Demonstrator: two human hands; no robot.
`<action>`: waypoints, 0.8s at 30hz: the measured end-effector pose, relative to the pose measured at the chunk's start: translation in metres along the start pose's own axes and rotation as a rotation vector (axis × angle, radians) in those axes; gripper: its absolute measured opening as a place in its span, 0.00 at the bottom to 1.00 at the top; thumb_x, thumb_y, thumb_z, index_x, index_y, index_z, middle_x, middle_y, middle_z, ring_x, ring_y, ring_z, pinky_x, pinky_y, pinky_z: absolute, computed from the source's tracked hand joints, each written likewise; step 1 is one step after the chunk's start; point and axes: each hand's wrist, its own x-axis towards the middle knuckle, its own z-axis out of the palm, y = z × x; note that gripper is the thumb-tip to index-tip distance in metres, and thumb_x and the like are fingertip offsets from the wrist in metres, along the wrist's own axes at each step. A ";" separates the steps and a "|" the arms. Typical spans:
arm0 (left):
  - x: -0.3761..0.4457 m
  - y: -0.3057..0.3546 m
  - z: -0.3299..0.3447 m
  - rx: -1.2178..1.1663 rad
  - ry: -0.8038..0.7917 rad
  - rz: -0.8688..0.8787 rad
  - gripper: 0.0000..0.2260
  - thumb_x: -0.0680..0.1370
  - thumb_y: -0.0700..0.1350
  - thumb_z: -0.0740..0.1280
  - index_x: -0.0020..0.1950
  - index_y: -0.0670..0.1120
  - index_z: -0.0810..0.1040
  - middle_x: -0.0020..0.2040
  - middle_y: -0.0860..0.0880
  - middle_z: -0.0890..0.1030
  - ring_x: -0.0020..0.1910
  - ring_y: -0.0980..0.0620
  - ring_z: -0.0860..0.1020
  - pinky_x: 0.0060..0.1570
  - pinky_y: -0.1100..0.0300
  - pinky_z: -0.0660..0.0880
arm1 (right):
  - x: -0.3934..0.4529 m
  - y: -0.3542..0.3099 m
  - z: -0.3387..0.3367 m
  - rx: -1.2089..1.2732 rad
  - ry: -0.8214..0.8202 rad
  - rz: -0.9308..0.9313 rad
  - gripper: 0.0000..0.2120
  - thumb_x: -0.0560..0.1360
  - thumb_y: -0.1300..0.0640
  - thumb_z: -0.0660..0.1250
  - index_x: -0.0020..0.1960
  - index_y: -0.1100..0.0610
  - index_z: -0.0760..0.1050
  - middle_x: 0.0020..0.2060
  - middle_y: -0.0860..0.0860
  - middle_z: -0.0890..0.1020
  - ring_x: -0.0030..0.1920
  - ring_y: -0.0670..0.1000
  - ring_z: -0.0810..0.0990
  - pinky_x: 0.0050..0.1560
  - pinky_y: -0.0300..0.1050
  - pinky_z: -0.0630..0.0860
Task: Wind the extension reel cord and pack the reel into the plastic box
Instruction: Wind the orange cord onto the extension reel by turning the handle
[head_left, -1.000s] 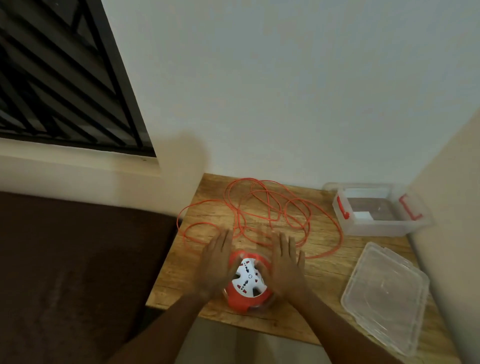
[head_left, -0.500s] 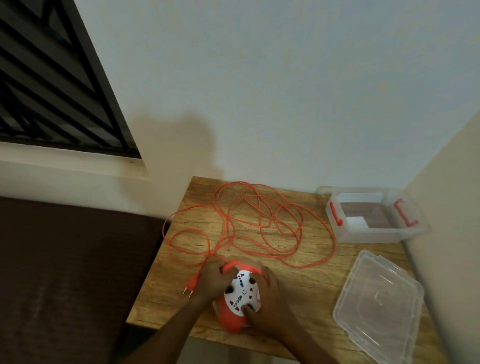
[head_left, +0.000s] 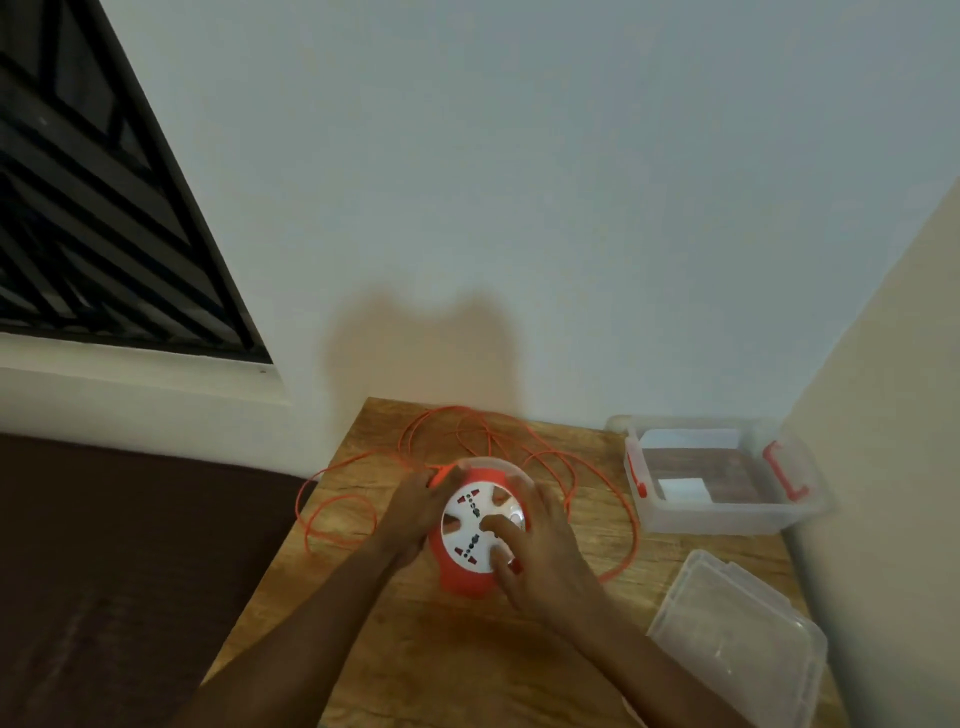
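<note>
Two hands: both on the reel (head_left: 480, 530), near table (head_left: 415, 649) centre.
Left hand (head_left: 415, 512): grips reel's left side.
Right hand (head_left: 545, 553): curled over reel's white face.
Lid (head_left: 737, 639): near right.
Cord (head_left: 519, 452): loose loops beyond reel.
Plastic box (head_left: 722, 475): far right, open.

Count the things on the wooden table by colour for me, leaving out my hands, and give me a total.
Orange: 2, the extension reel and its loose cord.
Clear plastic: 2, the open box with red latches and the lid lying apart from it.
Total: 4 things on the table.
</note>
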 end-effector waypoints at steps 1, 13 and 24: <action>0.006 0.010 0.002 -0.011 0.009 0.015 0.28 0.77 0.66 0.69 0.46 0.39 0.83 0.42 0.32 0.85 0.36 0.39 0.84 0.35 0.53 0.80 | 0.007 0.002 -0.004 -0.070 -0.017 -0.016 0.18 0.73 0.50 0.70 0.62 0.45 0.72 0.73 0.56 0.63 0.73 0.62 0.59 0.61 0.65 0.73; 0.048 0.078 -0.008 0.029 0.018 0.119 0.22 0.80 0.59 0.68 0.55 0.40 0.84 0.47 0.39 0.88 0.44 0.37 0.88 0.50 0.34 0.84 | 0.061 -0.014 -0.036 -0.429 -0.088 0.029 0.27 0.69 0.54 0.76 0.65 0.43 0.71 0.69 0.63 0.71 0.70 0.70 0.65 0.60 0.69 0.72; 0.054 0.068 -0.014 0.016 0.022 0.158 0.20 0.81 0.56 0.69 0.52 0.38 0.84 0.45 0.39 0.88 0.42 0.36 0.87 0.48 0.37 0.85 | 0.087 -0.022 -0.027 -0.622 -0.235 0.013 0.39 0.74 0.46 0.71 0.78 0.45 0.52 0.68 0.67 0.68 0.69 0.69 0.65 0.69 0.66 0.63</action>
